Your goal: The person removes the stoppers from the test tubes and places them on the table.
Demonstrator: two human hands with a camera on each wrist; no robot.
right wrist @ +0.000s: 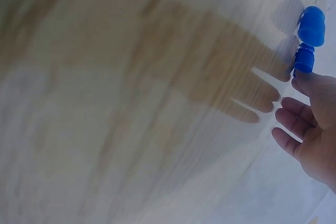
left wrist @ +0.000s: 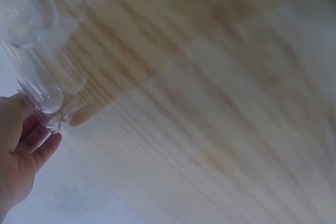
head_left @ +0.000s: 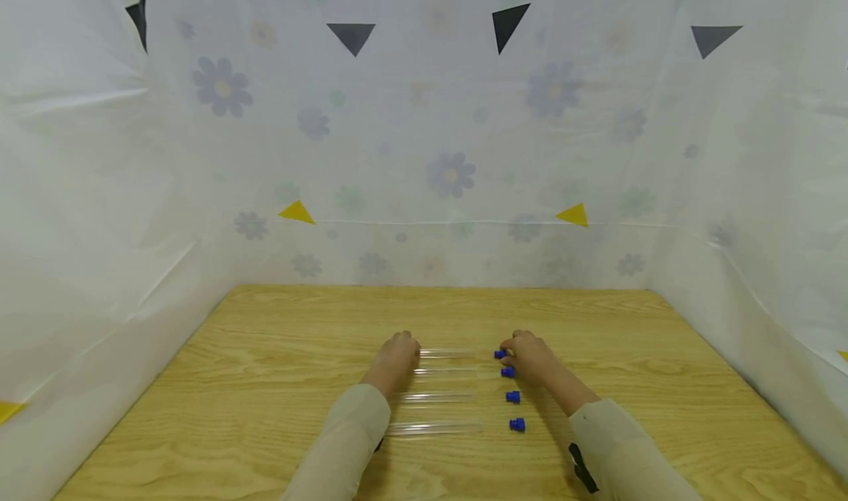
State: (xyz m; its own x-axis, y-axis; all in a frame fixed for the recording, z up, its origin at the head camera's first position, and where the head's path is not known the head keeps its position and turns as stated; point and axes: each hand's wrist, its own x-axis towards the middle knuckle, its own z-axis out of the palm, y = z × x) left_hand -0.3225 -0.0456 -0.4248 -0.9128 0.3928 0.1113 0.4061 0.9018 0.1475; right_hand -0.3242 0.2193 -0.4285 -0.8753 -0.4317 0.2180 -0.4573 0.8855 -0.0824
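Observation:
Several clear test tubes [head_left: 437, 428] lie in a row, their rounded ends to the left. My left hand [head_left: 392, 361] holds the rounded end of the farthest test tube [head_left: 447, 354] between thumb and fingers. In the left wrist view, other tube ends [left wrist: 50, 98] overlap that hand's grip. Opposite the tubes, blue caps [head_left: 513, 397] form a second row. My right hand [head_left: 532, 357] pinches the farthest blue cap [head_left: 500, 354] at its fingertips. That cap is mostly hidden by the thumb in the right wrist view, beside the neighbouring blue cap [right wrist: 304, 60].
Everything lies on a wood-grain table [head_left: 265, 354]. A pale flowered curtain [head_left: 424, 118] encloses its back and sides, with dark and yellow triangles stuck on it. The nearest blue cap [head_left: 517, 425] lies between the forearms.

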